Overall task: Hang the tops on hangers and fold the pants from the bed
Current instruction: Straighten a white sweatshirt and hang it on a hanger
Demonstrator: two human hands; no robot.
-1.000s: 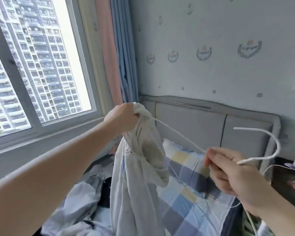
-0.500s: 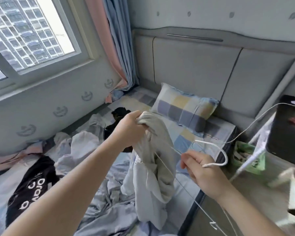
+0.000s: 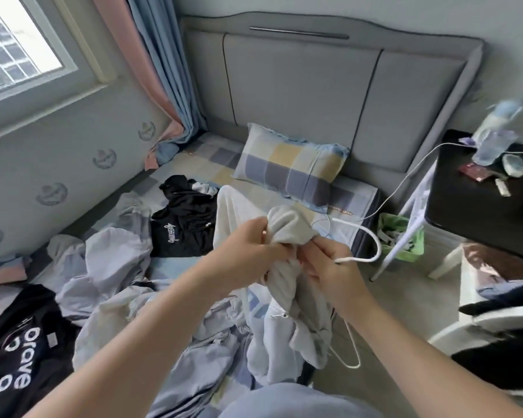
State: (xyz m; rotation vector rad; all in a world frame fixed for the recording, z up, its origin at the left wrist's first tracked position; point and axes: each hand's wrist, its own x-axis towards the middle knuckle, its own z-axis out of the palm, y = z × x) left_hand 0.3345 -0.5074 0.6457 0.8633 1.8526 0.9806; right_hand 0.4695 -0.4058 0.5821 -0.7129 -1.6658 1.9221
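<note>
moved together since half a second ago: left-hand grip [image 3: 248, 245] and right-hand grip [image 3: 332, 267], then apart, now knuckle to knuckle above the near part of the bed [image 3: 212, 164]. left-hand grip curled tight round the bunched upper end of a white top [image 3: 287, 227], held up off the bedding, with the rest of the cloth hanging down between the forearms onto a pale lilac heap [image 3: 118, 267]. right-hand grip clamped on a white hanger [image 3: 375, 242], fingertips against that same bunch of cloth (hook curving out to the right of the fist, lower wire showing below the wrist, beside the hanging cloth). depth of the hanger's arm inside the top: impossible to tell. farther up the bed, a checked pillow [image 3: 287, 167] leaning against the grey headboard [image 3: 299, 86]. just left of the raised cloth, a black top with white script [image 3: 184, 227] lying crumpled. at the near left, a second black top [image 3: 18, 357] printed "brave", beside the lilac heap. right of the bed, a green basket [image 3: 402, 239] on the floor, then a black worktop [image 3: 480, 212] carrying a blurred bottle [image 3: 492, 137], with a white cable [image 3: 405, 182] running from there down toward the mattress corner. pink and blue curtains [image 3: 169, 70] bunched in the corner, next to the window [image 3: 12, 49].
</note>
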